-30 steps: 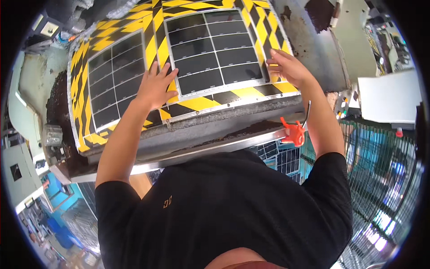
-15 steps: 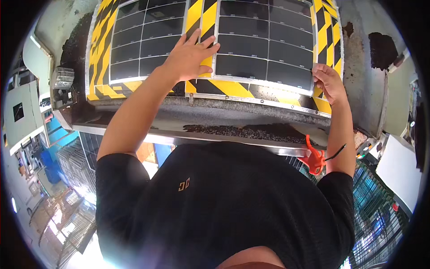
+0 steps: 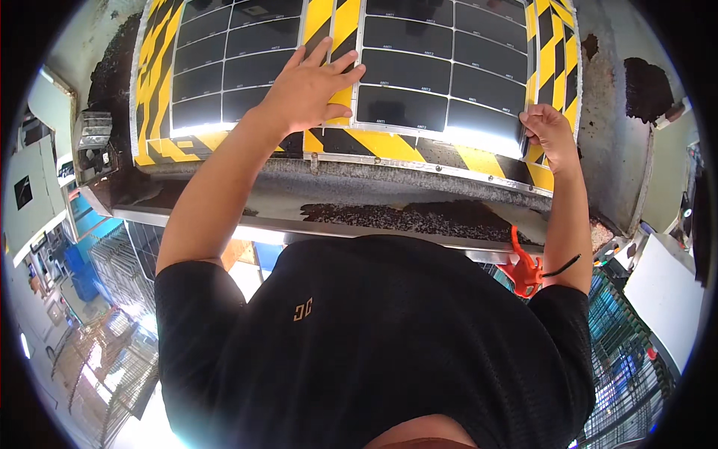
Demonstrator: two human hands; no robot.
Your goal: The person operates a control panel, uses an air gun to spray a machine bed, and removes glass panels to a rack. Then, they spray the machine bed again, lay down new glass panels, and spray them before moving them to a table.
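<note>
A black sheet divided into rectangular panels by thin pale lines lies on a board banded with yellow-and-black striped tape. A second sheet of the same kind lies to its left. My left hand rests palm down with fingers spread on the striped strip between the two sheets. Its fingertips touch the left edge of the right sheet. At that sheet's near right corner, my right hand is closed in a pinch on the edge. The fingertips partly hide the corner.
A metal ledge runs between the board and my body, with dark residue behind it. An orange-red plastic piece with a black tube sits by my right forearm. A metal block stands left of the board. Wire racks stand lower left.
The board and sheets sit slightly higher in the picture. A bright reflection along the right sheet's near edge has widened. Both hands keep their places on the sheet and strip.
</note>
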